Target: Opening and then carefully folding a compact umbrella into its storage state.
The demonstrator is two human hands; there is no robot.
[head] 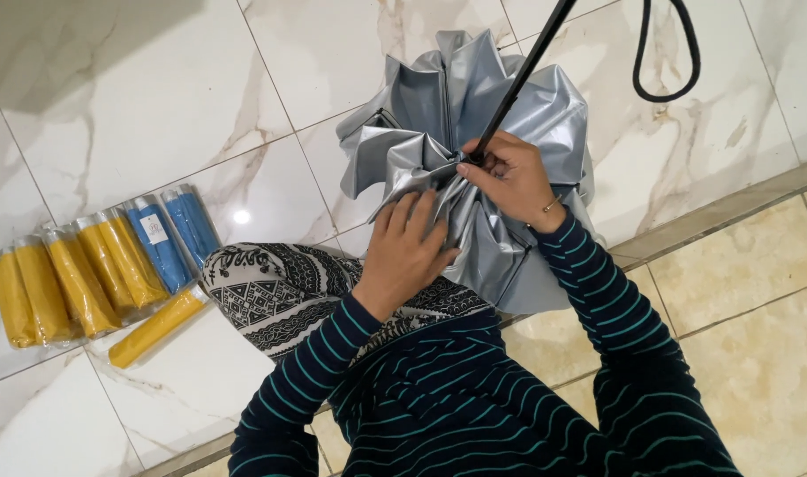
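On marble floor, left hand [405,256] flat on silver umbrella [474,132], right hand [508,181] pinching its shaft, packaged umbrellas [94,269] well left.

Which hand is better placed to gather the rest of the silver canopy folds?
Probably left. The left hand lies flat and open on the silver umbrella canopy, free to sweep folds. The right hand is pinching fabric against the black shaft.
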